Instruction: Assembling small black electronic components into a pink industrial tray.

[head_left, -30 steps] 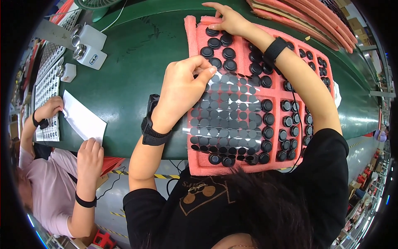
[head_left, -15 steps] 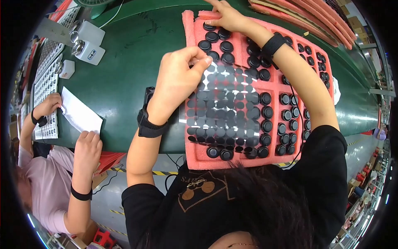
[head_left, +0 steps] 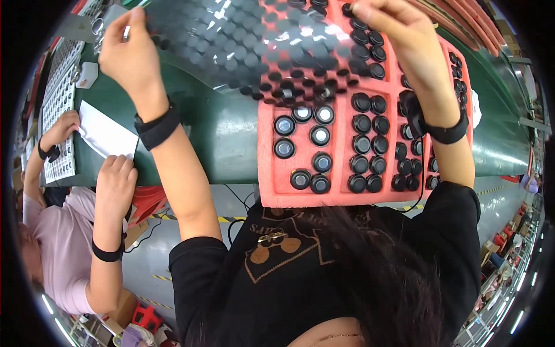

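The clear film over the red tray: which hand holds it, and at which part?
Left hand pinches the clear film at its left edge; right hand grips its right side, above the red tray.

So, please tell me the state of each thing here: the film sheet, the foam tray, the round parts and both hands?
Clear film sheet: lifted, partly peeled off tray.
Pink foam tray: flat on green table, near rows uncovered.
Round black parts: seated in tray.
Left hand: gripping film's left edge.
Right hand: closed at film's right edge.
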Available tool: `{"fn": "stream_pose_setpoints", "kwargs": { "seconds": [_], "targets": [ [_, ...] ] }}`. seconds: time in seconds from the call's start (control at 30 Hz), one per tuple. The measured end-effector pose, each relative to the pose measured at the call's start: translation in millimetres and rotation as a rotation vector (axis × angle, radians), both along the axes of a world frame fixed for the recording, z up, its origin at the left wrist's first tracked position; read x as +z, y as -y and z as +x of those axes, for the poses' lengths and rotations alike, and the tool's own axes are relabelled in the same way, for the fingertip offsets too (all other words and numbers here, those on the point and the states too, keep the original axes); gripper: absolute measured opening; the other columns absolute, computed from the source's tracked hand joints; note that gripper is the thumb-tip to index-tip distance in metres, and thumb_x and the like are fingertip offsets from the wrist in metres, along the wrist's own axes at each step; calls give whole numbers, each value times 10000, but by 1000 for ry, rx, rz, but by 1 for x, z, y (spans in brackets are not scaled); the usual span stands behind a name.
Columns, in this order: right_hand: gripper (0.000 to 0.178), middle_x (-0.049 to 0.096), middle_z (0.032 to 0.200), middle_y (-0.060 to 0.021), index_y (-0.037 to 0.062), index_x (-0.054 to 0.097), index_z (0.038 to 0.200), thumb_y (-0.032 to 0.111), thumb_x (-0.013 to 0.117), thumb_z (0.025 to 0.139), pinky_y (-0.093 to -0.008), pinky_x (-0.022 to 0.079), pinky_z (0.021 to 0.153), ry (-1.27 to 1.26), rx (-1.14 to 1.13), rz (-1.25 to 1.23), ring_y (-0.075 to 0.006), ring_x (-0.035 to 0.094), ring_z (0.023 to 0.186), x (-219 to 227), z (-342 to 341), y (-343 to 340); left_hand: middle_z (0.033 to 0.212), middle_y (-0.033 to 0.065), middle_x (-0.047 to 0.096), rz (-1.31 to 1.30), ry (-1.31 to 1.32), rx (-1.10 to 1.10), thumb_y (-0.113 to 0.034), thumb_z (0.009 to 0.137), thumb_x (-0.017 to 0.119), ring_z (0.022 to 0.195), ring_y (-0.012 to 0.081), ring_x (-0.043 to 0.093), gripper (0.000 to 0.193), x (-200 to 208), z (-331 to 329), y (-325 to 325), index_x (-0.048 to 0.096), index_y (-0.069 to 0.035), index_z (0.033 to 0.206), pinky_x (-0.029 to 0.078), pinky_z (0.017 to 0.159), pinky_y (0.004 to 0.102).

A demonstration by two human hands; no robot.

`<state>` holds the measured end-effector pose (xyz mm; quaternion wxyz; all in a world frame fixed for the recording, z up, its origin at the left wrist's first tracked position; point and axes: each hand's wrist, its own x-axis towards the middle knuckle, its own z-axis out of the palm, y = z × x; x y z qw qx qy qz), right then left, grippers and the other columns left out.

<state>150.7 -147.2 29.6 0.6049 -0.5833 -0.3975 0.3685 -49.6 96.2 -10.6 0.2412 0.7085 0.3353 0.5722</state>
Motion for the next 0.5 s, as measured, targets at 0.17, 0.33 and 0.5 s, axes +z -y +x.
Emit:
{"fn": "stream_pose_setpoints", "kwargs": {
  "seconds": [0.17, 0.33, 0.5],
  "targets": [
    [109, 581, 871, -20, 7, 595, 899, 64, 604, 807, -225, 411, 753, 171, -35, -84, -95, 544, 809, -40, 3, 25, 692, 78, 636, 103, 193, 147, -120, 776, 633, 558, 120, 568, 175, 2, -10, -19, 626, 55, 787, 439, 544, 219],
    [96, 582, 854, -7, -6, 620, 833, 87, 596, 822, -213, 409, 749, 110, 36, -150, -87, 534, 823, -42, -12, 34, 676, 86, 620, 224, 278, 282, -94, 782, 609, 582, 142, 567, 161, 4, -21, -27, 607, 64, 757, 442, 565, 220],
    [107, 573, 815, -2, -12, 652, 842, 83, 612, 811, -209, 411, 730, 155, 213, -342, -82, 535, 794, -45, -16, 34, 661, 83, 606, 455, 630, 198, -67, 758, 636, 585, 149, 560, 117, 17, 1, -6, 595, 38, 726, 438, 563, 223]
  ]
}}
